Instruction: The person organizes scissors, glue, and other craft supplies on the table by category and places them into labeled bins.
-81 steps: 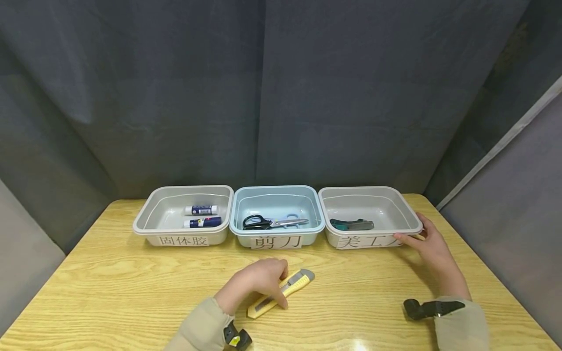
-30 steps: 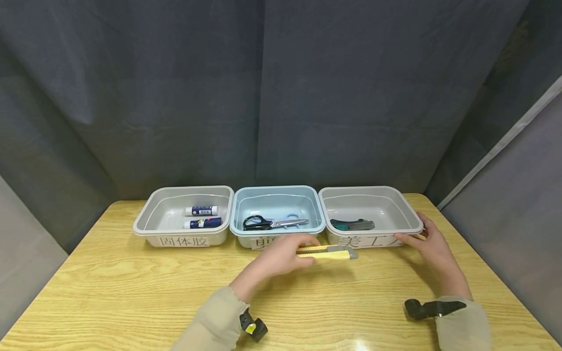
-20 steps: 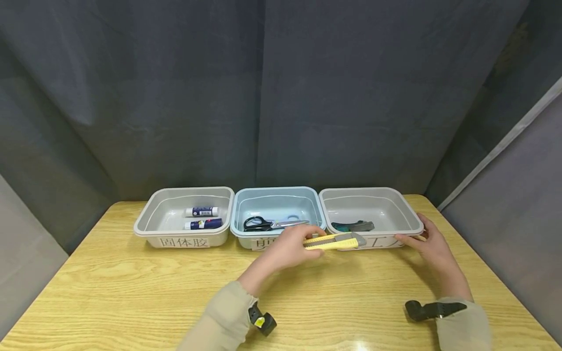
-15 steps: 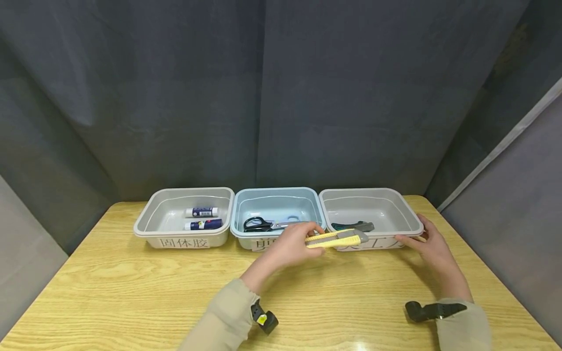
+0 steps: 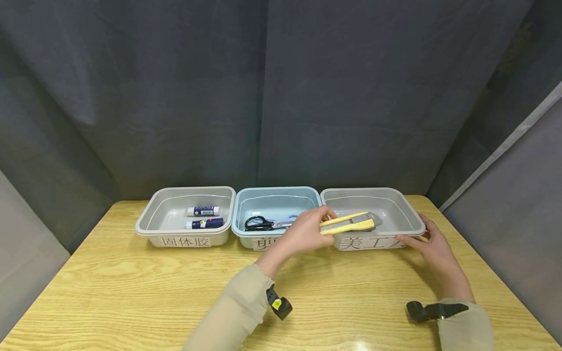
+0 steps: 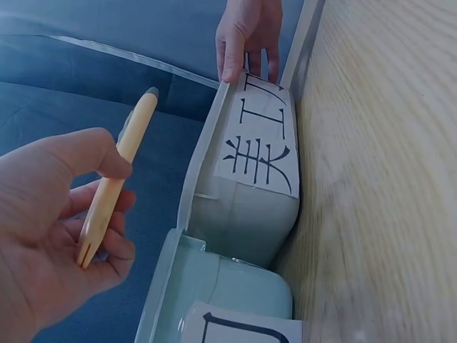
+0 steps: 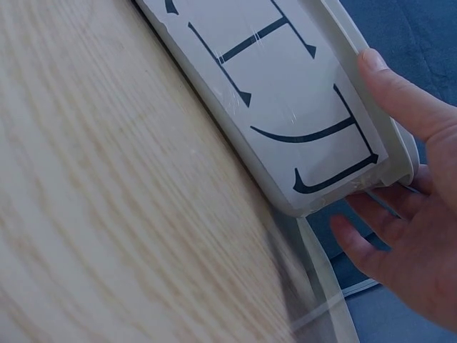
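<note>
My left hand [image 5: 307,231] pinches a yellow box cutter [image 5: 349,223] by one end, thumb and fingers on its sides. The cutter is held over the front rim of the right grey bin [image 5: 360,201], its grey tip pointing right. In the left wrist view the box cutter [image 6: 118,179] is seen edge-on, clear of the bin. My right hand [image 5: 434,248] grips that bin's front right corner; in the right wrist view the thumb [image 7: 393,82] lies on the rim and the fingers bend below it. Dark cutters inside the bin are mostly hidden behind the yellow one.
A light blue bin [image 5: 276,195] in the middle holds black-handled scissors [image 5: 259,224] and a light blue pair. The left grey bin [image 5: 158,209] holds two glue sticks [image 5: 205,223]. All three bins carry paper labels and stand along the wooden table's [image 5: 145,292] back, before a dark curtain.
My left hand has picked the yellow box cutter up from the table and carried it right and forward, up to the right bin. The right hand has stayed on the bin's corner.
</note>
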Motion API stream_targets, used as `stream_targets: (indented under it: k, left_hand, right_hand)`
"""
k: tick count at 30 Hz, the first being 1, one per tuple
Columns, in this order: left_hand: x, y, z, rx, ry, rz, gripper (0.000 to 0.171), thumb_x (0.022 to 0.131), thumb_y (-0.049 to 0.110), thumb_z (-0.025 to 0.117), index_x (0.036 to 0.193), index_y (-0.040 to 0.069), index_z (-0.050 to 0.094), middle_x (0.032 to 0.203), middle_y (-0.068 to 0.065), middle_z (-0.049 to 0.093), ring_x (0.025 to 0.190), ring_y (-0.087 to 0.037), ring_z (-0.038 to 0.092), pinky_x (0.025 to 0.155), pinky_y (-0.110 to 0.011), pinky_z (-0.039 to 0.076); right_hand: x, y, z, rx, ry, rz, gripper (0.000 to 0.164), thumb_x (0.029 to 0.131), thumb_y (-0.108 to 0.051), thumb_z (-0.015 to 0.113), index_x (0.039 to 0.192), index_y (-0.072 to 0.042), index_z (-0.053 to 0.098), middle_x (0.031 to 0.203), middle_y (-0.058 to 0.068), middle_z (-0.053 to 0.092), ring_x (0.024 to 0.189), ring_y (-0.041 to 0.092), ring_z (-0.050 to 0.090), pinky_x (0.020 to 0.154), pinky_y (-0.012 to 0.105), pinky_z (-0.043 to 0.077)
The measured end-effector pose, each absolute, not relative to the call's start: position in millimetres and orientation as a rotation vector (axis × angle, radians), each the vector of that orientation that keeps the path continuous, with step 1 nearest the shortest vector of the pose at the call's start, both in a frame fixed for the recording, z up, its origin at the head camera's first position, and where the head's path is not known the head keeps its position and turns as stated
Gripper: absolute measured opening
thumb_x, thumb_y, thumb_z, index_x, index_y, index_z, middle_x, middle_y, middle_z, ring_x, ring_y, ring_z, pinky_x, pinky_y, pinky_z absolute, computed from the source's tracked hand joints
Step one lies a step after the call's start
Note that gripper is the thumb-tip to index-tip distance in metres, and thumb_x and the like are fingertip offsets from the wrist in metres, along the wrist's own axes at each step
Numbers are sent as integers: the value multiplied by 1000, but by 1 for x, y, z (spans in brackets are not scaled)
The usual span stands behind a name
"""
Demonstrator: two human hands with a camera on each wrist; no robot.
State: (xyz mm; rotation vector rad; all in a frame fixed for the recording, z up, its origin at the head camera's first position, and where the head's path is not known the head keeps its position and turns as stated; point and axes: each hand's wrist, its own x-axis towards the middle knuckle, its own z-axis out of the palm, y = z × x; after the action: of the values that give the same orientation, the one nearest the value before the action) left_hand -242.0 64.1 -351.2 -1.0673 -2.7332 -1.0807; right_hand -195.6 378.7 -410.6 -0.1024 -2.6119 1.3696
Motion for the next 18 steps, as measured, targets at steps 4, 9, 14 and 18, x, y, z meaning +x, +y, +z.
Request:
stream_targets:
  k: [4,9,14,18]
  left_hand:
    - [-248,71,-351,-1070,-2757,-1085,42,69,10,67,109,18,53,97,3,58,79,-9,50,63,-19,41]
    - [-258,78,-354,-1069,-2766,-1149,44,73,10,65,115,16,54,104,0,58,80,-10,51,64,-20,41]
    - [-268,89,-356,-1061,-2772,-1137,44,76,12,64,119,13,55,108,-2,58,83,-9,52,67,-19,42]
    - [-273,99,-358,-1077,-2773,-1051,43,77,15,66,119,12,56,108,-1,56,88,-10,52,72,-18,42]
  right_hand:
    - [-196,378,-410,-98,-2611,1365,86,86,-32,63,144,1,8,139,27,25,120,42,28,90,56,28]
    - [-198,378,-410,-98,-2620,1363,87,86,-31,62,145,0,6,141,28,23,121,43,27,90,56,29]
    - [-198,379,-409,-121,-2625,1374,91,85,-33,63,145,0,2,143,29,19,123,45,25,92,60,28]
    - [-197,378,-410,-119,-2620,1373,92,85,-33,63,145,1,2,144,30,17,123,47,25,92,62,27]
